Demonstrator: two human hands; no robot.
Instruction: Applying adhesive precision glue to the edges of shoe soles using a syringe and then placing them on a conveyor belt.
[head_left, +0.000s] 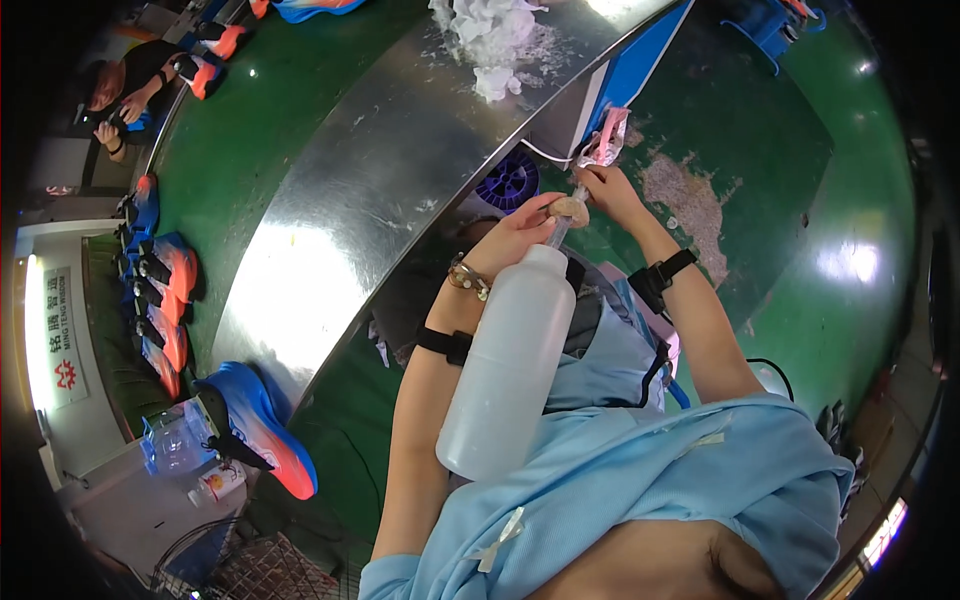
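A large translucent white plastic bottle (510, 365) leans slantwise against my body, along my left forearm. A narrow clear piece (557, 235) rises from its neck. Just above that, my left hand (530, 222) is closed on a small beige rounded piece (570, 210). My right hand (603, 188) is closed in a pinch beside it, at the far end of the clear piece. What lies between these fingertips is partly hidden. Touching or just beyond them is a crumpled pink and silvery wrapper (607, 138); I cannot tell whether it is held.
A shiny metal worktop (340, 200) bears crumpled white paper (495, 45) at its far end. Running shoes (255, 430) in blue and coral stand on the left, near a clear plastic jug (178, 440). A purple spool (507, 180) sits below. Another person (135, 90) is at far left.
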